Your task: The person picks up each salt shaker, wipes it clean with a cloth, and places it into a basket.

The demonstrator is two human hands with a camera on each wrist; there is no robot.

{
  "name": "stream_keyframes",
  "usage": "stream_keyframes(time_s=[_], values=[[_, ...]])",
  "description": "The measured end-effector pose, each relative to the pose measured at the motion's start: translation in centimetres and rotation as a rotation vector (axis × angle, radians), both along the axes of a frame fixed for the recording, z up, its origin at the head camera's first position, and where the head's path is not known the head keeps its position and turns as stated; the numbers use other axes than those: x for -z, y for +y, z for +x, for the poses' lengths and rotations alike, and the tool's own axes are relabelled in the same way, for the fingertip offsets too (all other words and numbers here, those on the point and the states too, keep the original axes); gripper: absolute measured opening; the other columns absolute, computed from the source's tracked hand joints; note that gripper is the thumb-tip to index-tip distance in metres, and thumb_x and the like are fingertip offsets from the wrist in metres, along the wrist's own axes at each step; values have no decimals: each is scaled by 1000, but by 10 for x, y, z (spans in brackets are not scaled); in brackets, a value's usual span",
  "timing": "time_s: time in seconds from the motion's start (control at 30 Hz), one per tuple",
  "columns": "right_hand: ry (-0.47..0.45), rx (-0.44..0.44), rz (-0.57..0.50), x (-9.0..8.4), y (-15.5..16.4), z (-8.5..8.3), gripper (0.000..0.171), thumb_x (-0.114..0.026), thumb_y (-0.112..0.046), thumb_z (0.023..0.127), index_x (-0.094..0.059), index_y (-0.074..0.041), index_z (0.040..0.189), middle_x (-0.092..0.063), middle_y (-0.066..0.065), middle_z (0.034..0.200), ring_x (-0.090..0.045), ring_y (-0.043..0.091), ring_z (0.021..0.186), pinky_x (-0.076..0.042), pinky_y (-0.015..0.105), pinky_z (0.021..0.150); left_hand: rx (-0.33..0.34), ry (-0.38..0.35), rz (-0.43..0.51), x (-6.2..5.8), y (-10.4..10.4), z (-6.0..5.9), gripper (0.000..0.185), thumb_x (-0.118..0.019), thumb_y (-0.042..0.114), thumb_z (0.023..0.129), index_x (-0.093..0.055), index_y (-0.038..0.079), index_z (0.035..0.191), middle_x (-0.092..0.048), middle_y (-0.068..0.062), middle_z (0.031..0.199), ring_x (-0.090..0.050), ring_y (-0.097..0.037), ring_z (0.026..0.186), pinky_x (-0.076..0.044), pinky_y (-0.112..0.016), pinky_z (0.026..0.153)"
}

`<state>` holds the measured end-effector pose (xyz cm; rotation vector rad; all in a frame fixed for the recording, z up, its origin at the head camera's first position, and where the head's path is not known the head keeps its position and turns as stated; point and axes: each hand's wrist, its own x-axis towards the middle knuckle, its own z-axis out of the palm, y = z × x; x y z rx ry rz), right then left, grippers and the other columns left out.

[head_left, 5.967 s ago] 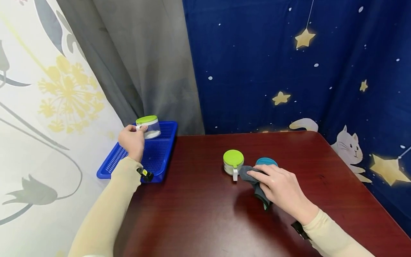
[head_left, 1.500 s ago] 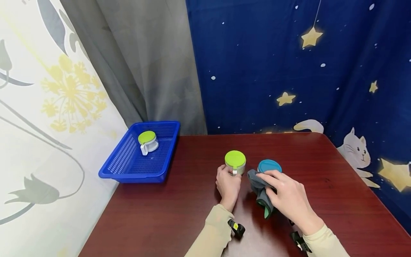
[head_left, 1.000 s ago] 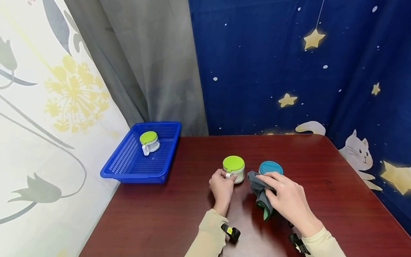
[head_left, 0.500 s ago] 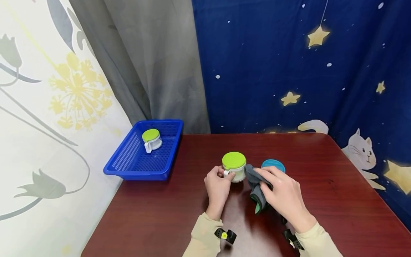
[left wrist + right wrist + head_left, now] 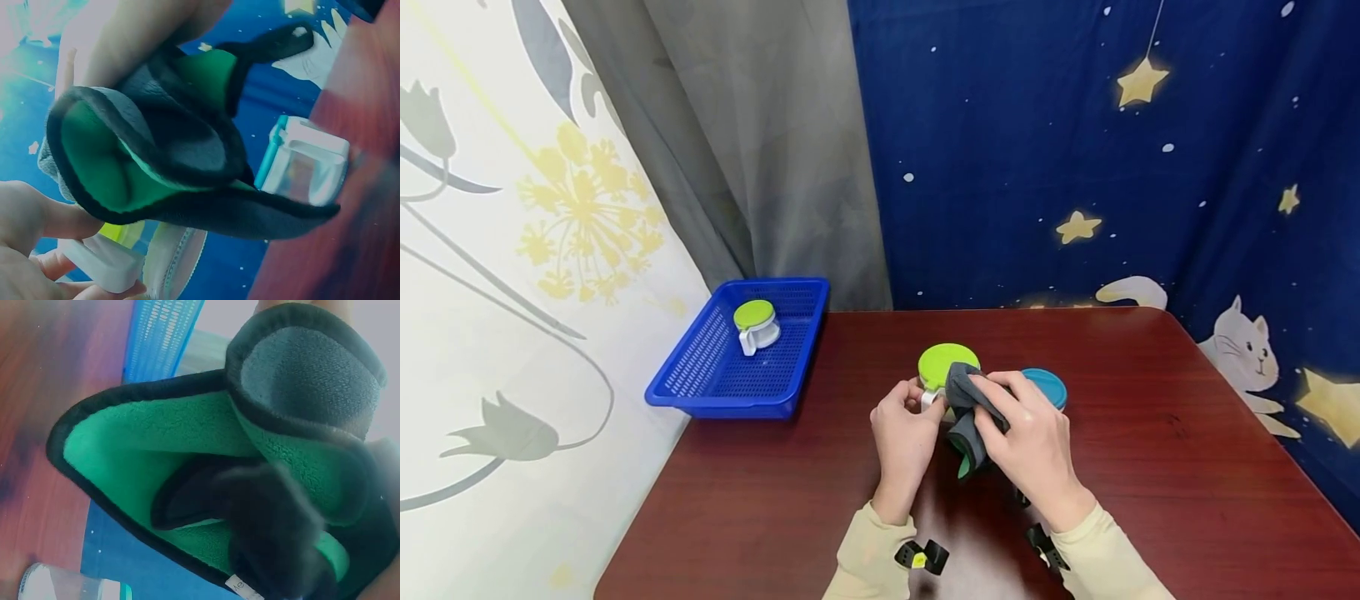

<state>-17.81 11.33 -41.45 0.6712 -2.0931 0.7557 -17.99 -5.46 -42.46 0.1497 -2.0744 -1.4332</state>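
A clear jar with a lime-green lid (image 5: 944, 368) and a white handle (image 5: 103, 264) is held just above the dark red table (image 5: 820, 500). My left hand (image 5: 904, 425) grips the handle. My right hand (image 5: 1028, 437) holds a grey cloth with a green inner side (image 5: 967, 410) and presses it against the jar's right side and lid edge. The cloth (image 5: 156, 150) (image 5: 237, 462) fills both wrist views. A teal-lidded jar (image 5: 1045, 387) (image 5: 305, 164) stands just right of my right hand.
A blue perforated tray (image 5: 715, 379) sits at the table's left edge with a second green-lidded jar (image 5: 755, 325) in it. Curtains hang behind: grey, floral white at left, starry blue at right.
My left hand came from the tray to the middle jar, took its handle and raised it a little. My right hand brought the cloth left onto that jar.
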Motion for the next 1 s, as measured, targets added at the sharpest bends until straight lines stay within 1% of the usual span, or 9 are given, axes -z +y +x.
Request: stream_keyframes(time_s=[0.07,0.13,0.27,0.4,0.5,0.67,0.83,0.93,1.0], values=[[19,-14,-15,0,-3,1,36,-72,-13,84,-74,-20,120,-67,1,112,-66,20,90,-57,40,58,-1,14,13,-3,-3,2,29,-89,12,72,-61,16,69,-75,5,92,-61,-10,67,-48,-30,53],[29,-26,-21,2,-5,2,37,-73,-12,83,-75,-19,119,-67,2,112,-66,21,91,-57,42,60,4,26,32,-7,-6,4,28,-89,13,72,-61,16,70,-75,3,94,-62,-11,68,-49,-31,53],[24,-42,-4,14,-6,2,36,-76,-12,80,-76,-18,115,-67,1,111,-66,22,93,-58,44,63,32,43,86,-13,-14,7,27,-90,14,73,-62,13,72,-75,0,101,-65,-11,71,-52,-30,54],[-17,-59,40,27,-4,3,35,-76,-11,79,-76,-17,113,-67,-1,109,-66,20,93,-57,42,67,38,31,124,-16,-23,8,27,-90,13,73,-63,11,72,-75,-1,104,-66,-12,70,-53,-30,54],[-36,-71,50,32,-4,2,35,-76,-11,79,-76,-17,113,-67,-2,108,-66,19,93,-57,41,68,43,7,135,-17,-29,9,27,-90,13,73,-63,11,72,-75,-1,103,-66,-13,68,-54,-30,55],[-21,-80,30,34,-5,0,36,-76,-11,79,-76,-17,114,-67,-2,107,-66,19,93,-57,42,70,79,-20,129,-18,-33,9,28,-90,18,73,-63,11,73,-74,-1,109,-69,-12,74,-56,-31,59],[-45,-86,-1,32,-6,2,35,-77,-12,81,-75,-18,115,-67,-3,110,-67,18,95,-58,43,76,92,-23,114,-19,-35,9,31,-92,20,72,-62,11,72,-73,-3,114,-70,-12,79,-57,-31,61],[-52,-98,-42,31,-7,2,35,-77,-12,82,-74,-20,116,-67,-5,111,-67,16,96,-58,39,78,80,-17,87,-20,-36,10,32,-92,20,71,-61,12,72,-73,-3,112,-69,-12,78,-56,-30,60],[-46,-112,-84,29,-9,2,35,-77,-11,83,-74,-20,117,-68,-6,111,-67,15,96,-57,33,81,70,-18,60,-21,-37,11,32,-92,19,71,-61,12,71,-74,-2,110,-68,-12,78,-55,-30,59]])
